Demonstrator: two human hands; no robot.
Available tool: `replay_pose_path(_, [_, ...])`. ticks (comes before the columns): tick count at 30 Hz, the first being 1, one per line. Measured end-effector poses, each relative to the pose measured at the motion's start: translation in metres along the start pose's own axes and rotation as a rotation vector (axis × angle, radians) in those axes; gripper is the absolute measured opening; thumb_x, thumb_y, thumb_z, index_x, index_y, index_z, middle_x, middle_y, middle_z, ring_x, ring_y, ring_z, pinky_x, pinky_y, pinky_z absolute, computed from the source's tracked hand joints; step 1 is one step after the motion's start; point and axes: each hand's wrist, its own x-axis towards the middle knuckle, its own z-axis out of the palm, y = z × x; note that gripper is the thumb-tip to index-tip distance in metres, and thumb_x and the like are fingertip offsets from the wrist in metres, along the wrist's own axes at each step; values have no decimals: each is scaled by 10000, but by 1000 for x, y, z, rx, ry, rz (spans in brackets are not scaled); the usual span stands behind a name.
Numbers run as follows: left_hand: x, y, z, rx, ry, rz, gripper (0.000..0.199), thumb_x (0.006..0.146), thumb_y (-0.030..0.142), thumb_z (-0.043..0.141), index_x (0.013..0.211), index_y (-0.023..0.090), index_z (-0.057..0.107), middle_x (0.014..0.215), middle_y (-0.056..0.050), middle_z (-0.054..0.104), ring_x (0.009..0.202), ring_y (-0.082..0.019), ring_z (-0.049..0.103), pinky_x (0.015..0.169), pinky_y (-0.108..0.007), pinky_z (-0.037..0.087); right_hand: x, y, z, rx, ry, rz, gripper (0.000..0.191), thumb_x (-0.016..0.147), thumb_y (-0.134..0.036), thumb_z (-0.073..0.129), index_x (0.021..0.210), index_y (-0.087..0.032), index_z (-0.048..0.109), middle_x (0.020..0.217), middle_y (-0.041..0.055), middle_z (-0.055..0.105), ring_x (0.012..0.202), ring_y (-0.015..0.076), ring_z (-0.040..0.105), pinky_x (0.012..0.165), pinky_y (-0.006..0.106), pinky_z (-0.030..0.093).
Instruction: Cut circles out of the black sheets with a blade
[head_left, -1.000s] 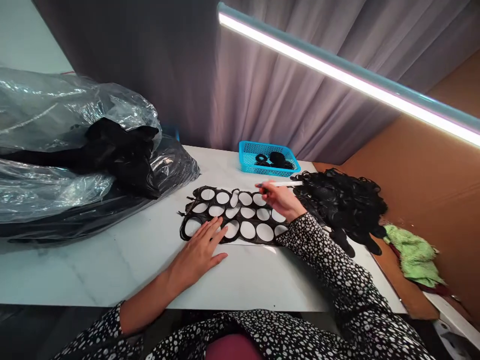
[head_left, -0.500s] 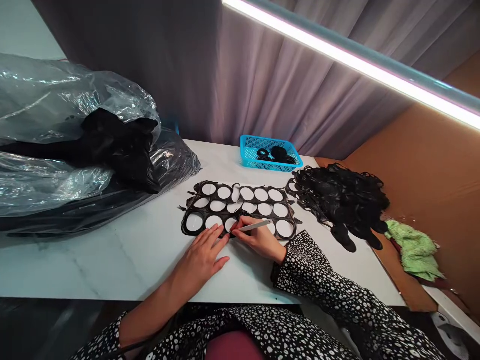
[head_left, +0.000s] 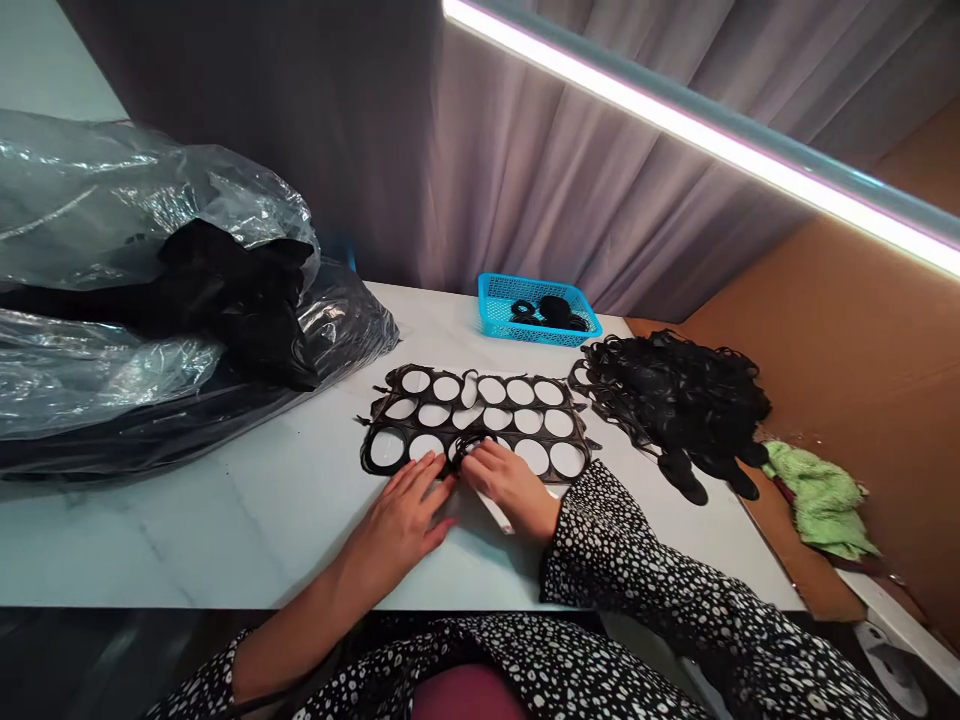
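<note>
A flat black sheet (head_left: pixel 390 408) with rows of round holes lies on the white table (head_left: pixel 225 530), white showing through the holes. My left hand (head_left: pixel 409 505) rests palm down, fingers spread, its fingertips on the sheet's near edge. At the bottom row, the fingers of my right hand (head_left: pixel 510 485) are closed around a thin white tool (head_left: pixel 491 512), whose rear end points toward me. The tool's tip is hidden under the fingers. Loose black strands or rings (head_left: pixel 472 438) lie bunched just beyond my right fingertips.
A blue basket (head_left: pixel 491 325) with black rings stands at the back. To the right is a heap of black loops and scraps (head_left: pixel 675 400), beside a green cloth (head_left: pixel 817 495). A large clear plastic bag (head_left: pixel 150 400) with black material fills the left. A light tube (head_left: pixel 675 125) crosses above.
The white tool has swung from pointing right to pointing down toward me, and my right hand has turned over it. My left hand has barely moved.
</note>
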Motion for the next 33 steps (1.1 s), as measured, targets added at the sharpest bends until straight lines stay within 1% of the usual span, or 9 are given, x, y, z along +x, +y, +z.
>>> replay_pose_path(2, [-2,-1,1,5,2,3,385,981,326,494,1334,183,544,1452,-141,504,1366,-288,446,1099,-498,422,4,25,-15,-13,131,82,173,950,-212,435,805,-211,531,815,81,617,785,222,517,719,347,434])
replay_pose_path(6, [-4,-1,-5,14,3,15,409,977,315,499,1363,182,525,1451,-128,506,1350,-283,464,1080,-484,442,4,89,-56,127,599,558,220,887,-345,549,715,-215,506,785,57,651,689,188,565,608,304,441])
replay_pose_path(10, [21,2,-19,8,15,2,249,973,286,501,1156,184,636,1292,-115,601,1244,-283,540,1005,-473,496,-15,119,-82,796,716,848,244,730,-341,744,701,-203,545,816,54,690,719,175,643,404,199,395])
replay_pose_path(13, [63,12,-18,-32,17,41,197,950,224,525,1107,163,626,1272,-133,580,1232,-283,530,1011,-456,483,-34,123,-95,1341,780,935,147,736,-199,727,760,-191,583,935,75,704,843,149,681,361,117,402])
replay_pose_path(17, [122,42,8,-43,-129,130,476,877,256,663,1320,159,517,1374,-168,506,1285,-314,483,1019,-455,466,-51,131,-122,1686,883,864,97,813,-121,614,864,-203,606,1073,84,683,857,111,679,392,92,485])
replay_pose_path(22, [166,80,50,-15,-162,103,485,862,308,689,1308,180,547,1246,-156,584,1150,-325,556,930,-469,490,-50,148,-148,1760,814,592,44,831,-175,629,847,-200,595,1267,101,633,796,93,654,477,138,554])
replay_pose_path(27, [192,95,90,-10,-139,-32,470,902,307,623,1344,174,533,1503,-206,390,1412,-410,295,1063,-591,331,-21,169,-123,1536,573,713,249,709,-149,775,659,-174,532,1026,69,724,599,43,568,485,110,514])
replay_pose_path(31, [204,102,108,-50,-170,-94,431,920,171,521,1351,178,527,1520,-163,402,1432,-301,316,1100,-472,342,-1,184,-105,1485,557,767,269,675,-160,800,646,-176,532,888,48,733,622,69,596,498,126,523])
replay_pose_path(33, [211,104,110,-66,-151,-156,471,897,123,509,1364,185,518,1563,-163,324,1463,-322,234,1107,-508,316,2,190,-107,1521,570,745,253,700,-164,782,654,-182,534,890,41,734,612,63,585,500,125,523])
